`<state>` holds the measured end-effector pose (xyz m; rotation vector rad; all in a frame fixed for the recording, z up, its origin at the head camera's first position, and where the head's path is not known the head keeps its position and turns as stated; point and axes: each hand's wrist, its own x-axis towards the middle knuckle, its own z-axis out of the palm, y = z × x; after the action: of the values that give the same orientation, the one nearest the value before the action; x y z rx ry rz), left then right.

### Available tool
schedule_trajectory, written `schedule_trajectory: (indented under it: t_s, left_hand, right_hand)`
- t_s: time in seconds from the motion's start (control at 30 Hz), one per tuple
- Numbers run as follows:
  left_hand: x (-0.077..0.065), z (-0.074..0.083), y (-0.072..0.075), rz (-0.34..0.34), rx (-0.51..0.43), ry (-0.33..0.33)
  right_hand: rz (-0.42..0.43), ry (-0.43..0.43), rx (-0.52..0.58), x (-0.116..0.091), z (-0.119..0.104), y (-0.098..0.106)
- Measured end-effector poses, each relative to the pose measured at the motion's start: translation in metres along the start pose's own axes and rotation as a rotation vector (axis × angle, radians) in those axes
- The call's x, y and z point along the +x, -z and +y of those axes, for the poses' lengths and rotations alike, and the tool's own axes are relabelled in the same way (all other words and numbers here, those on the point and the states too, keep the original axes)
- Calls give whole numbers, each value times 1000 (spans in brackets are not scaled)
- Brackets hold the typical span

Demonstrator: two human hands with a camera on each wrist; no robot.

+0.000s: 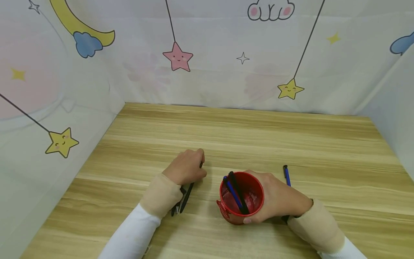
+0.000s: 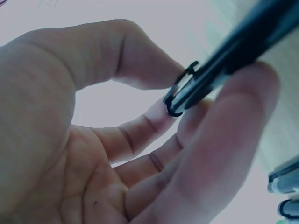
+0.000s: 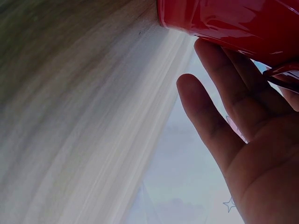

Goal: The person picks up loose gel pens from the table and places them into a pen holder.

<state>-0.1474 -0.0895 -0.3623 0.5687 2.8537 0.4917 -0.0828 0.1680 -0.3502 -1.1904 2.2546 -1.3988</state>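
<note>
My left hand (image 1: 185,167) pinches a black pen (image 1: 187,197) between thumb and fingers, low over the table. Close up in the left wrist view, the clip end of the pen (image 2: 219,65) sits at the fingertips. Two more dark pens (image 1: 177,207) lie beside it, partly hidden by the wrist. With my right hand (image 1: 273,196) I grip a small red bucket (image 1: 253,196) around its right side, thumb at the front. Inside lean a blue pen (image 1: 233,193) and a black pen (image 1: 238,190). The right wrist view has fingers against the shiny red wall (image 3: 224,23).
Another blue pen (image 1: 287,175) lies right of the bucket, partly hidden behind my right forearm. The wood-grain table (image 1: 245,140) meets white printed cloth walls (image 1: 213,82) at the back and sides.
</note>
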Motion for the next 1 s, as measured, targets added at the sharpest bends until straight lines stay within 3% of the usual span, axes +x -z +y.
schedule_trajectory:
  t_s: [0.63, 1.0]
  left_hand:
    - [0, 0, 3, 171, 0, -98]
    - [1, 1, 6, 236, -18, -104]
  right_hand:
    - [-5, -4, 8, 0, -1, 0]
    - [-3, -6, 7, 0, 0, 1]
